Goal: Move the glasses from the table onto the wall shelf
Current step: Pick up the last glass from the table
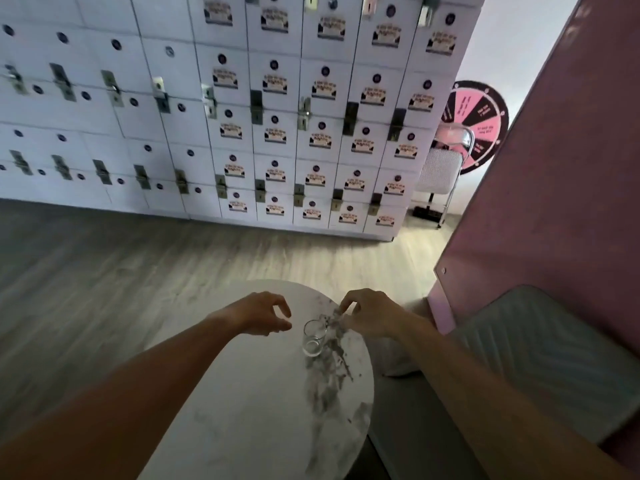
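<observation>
While both arms reach out over the round marble-patterned table (242, 393), a single clear glass (314, 337) stands upright on the tabletop between the two hands. Left hand (263, 315): fingers loosely curled, thumb and forefinger bent toward each other, nothing held between them. It hovers just to the left of the glass, close to the rim but apart from it. Right hand (367, 315): fingers also curled downward, thumb tucked under; it sits just right of and slightly beyond the glass. Something faintly transparent shows at its fingertips, by the glass rim, but blur and the grey veining of the table make it impossible to tell whether the hand holds a second glass, touches this one, or holds nothing. Glass appears empty, base resting on the dark veined streak of the tabletop.

Beyond both hands: grey wood-look floor (138, 265), then a wall of white lockers (277, 116) with small stickers and latches. Far to the right of the right hand: a pink partition (554, 202), a grey cushioned seat (536, 358) below it, and further back a pink-and-black prize wheel (481, 123) behind a folding chair (441, 171).
</observation>
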Action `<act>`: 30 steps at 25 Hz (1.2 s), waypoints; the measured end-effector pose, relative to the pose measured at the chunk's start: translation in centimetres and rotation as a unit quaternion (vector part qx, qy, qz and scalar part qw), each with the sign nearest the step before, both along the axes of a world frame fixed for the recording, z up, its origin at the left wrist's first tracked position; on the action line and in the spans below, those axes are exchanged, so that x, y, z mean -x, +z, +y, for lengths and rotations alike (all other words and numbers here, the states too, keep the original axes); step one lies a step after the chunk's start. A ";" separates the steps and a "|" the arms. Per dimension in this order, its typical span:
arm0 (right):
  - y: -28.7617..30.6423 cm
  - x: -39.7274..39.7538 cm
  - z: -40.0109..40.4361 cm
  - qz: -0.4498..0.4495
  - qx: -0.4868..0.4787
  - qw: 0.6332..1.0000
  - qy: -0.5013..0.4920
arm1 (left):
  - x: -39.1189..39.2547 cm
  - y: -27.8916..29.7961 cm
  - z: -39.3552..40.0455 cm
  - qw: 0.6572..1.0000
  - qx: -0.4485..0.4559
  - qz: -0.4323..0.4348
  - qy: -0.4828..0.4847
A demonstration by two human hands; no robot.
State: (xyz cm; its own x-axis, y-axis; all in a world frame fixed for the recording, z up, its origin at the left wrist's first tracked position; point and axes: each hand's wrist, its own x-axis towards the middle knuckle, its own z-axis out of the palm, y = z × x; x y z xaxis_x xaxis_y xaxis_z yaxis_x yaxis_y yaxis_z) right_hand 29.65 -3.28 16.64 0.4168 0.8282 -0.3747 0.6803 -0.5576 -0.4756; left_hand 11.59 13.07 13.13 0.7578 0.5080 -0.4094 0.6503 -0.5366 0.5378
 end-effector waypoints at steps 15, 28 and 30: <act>-19.5 -1.5 6.3 -0.008 0.051 0.999 0.005 | -7.7 -21.1 4.2 0.982 0.185 0.043 0.021; -13.4 -5.1 5.3 -0.033 -0.067 0.995 -0.064 | -12.8 -15.0 4.2 0.981 0.182 -0.051 -0.033; -10.2 -6.8 3.5 -0.054 -0.092 0.991 -0.085 | -15.3 -11.4 3.4 0.970 0.217 -0.096 -0.047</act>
